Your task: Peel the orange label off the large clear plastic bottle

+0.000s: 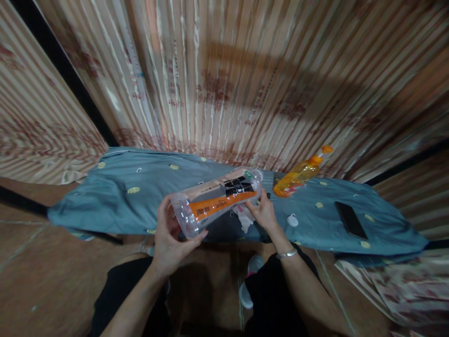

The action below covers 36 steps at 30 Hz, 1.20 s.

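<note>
A clear plastic container (217, 199) with an orange, grey and black label is tilted above the cloth-covered surface, its right end higher. My left hand (171, 238) is wrapped round its left end, thumb along the lower edge. At the other end, my right hand (262, 210) grips the container near its lower right edge; some of its fingers are hidden behind it. A crumpled white tissue (244, 217) lies just below the container, close to my right hand.
An orange pump bottle (296, 178) is on the blue-green cloth (140, 173), right of the container. Further right lies a black phone (351, 220). A small white round piece (292, 220) sits between them. Pleated curtains (224, 84) hang behind; dark poles (66, 70) stand at the sides.
</note>
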Motion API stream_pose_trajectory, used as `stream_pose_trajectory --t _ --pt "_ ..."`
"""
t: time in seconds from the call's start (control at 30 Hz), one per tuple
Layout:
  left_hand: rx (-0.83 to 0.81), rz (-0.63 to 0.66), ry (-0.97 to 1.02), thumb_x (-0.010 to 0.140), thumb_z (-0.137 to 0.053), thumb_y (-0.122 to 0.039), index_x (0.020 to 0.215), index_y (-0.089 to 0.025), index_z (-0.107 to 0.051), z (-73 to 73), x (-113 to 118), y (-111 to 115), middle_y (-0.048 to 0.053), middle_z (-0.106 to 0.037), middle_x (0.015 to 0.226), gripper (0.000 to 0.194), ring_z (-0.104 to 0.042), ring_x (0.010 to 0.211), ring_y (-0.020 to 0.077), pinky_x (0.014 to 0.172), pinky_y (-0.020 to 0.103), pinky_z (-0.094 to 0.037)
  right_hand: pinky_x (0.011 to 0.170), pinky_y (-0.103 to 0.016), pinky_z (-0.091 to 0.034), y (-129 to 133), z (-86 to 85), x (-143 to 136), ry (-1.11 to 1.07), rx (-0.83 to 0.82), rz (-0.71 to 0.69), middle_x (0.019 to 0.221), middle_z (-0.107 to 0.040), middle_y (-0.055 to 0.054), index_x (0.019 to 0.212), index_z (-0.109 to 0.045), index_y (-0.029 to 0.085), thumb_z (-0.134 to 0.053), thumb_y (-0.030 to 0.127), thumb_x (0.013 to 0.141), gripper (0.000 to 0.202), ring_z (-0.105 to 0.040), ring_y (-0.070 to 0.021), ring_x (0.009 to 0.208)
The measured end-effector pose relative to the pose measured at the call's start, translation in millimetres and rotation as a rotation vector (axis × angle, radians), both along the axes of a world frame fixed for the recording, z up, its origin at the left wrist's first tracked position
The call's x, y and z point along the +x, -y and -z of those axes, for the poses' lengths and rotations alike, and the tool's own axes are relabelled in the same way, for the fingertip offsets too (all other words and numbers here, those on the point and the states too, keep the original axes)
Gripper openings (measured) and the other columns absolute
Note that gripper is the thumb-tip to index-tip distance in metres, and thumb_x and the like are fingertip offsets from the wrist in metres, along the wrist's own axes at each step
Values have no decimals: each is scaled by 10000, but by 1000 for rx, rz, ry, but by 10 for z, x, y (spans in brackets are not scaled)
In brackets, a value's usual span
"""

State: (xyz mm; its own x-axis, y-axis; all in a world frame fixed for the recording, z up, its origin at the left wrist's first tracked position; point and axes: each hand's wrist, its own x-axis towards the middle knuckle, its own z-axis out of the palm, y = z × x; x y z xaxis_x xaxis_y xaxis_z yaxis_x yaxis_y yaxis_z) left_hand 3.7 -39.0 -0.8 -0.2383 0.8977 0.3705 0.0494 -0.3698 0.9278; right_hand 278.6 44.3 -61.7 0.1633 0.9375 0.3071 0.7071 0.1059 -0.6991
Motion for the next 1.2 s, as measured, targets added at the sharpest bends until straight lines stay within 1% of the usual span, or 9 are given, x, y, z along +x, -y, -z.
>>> stream_pose_trajectory --t 0.07,0.17,0.3,0.47,0.67,0.77,0.97,1.1,1.2 --pt "-30 10 31 516 -937 -296 1343 -236 -442 9 18 -11 131 -628 1266 965 -712 1048 318 795 418 -637 743 -402 -569 -5 23 -2 -17 3 17 960 -762 -104 1185 -550 201 -644 587 769 576 -734 -315 846" --pt "-61 25 82 478 -957 -305 1325 -253 -447 9 37 -14 130 -618 1274 990 -709 1030 307 756 382 -633 764 -406 -564 5 42 -20 -55 9 42 995 -760 -113 1198 -545 194 -650 578 762 590 -730 -314 878" --pt "-54 37 118 479 -964 -293 1303 -258 -468 10 38 10 115 -629 1241 963 -705 1038 296 757 360 -628 765 -401 -558 42 33 -62 -95 14 54 1020 -751 -121 1206 -557 184 -652 557 759 590 -719 -313 904" --pt "-37 37 141 473 -973 -295 1324 -253 -491 27 55 46 107 -644 1222 980 -716 1026 292 779 362 -628 736 -376 -549 47 42 -102 -123 35 50 996 -752 -105 1216 -561 188 -664 551 763 590 -717 -295 861" --pt "-64 57 167 508 -966 -297 1387 -265 -483 30 111 92 111 -642 1249 1004 -703 1089 311 838 389 -622 805 -428 -545 0 127 -155 -157 29 147 1140 -725 -183 1355 -507 135 -672 565 728 778 -703 -349 986" --pt "-82 52 200 493 -971 -252 1411 -281 -457 57 143 118 99 -636 1259 1053 -702 1093 293 845 365 -619 814 -441 -541 -13 157 -169 -177 33 161 1153 -717 -200 1374 -496 110 -660 586 723 823 -697 -359 1000" --pt "-115 36 268 542 -954 -256 1441 -301 -462 120 225 161 108 -636 1330 1025 -667 1199 305 926 377 -605 793 -442 -536 -28 192 -150 -183 31 145 1045 -739 -164 1248 -570 144 -640 599 727 694 -698 -347 931" --pt "-118 12 287 557 -950 -256 1460 -304 -460 115 258 178 113 -642 1357 1028 -657 1231 312 972 393 -589 740 -420 -535 -27 199 -146 -163 45 150 963 -741 -120 1150 -598 183 -630 584 738 576 -691 -313 842" --pt "-103 -13 284 550 -954 -261 1485 -303 -428 97 262 190 111 -660 1331 1074 -671 1208 319 958 408 -599 702 -393 -532 -21 193 -152 -168 60 141 913 -739 -100 1113 -598 194 -634 560 744 521 -687 -296 809"
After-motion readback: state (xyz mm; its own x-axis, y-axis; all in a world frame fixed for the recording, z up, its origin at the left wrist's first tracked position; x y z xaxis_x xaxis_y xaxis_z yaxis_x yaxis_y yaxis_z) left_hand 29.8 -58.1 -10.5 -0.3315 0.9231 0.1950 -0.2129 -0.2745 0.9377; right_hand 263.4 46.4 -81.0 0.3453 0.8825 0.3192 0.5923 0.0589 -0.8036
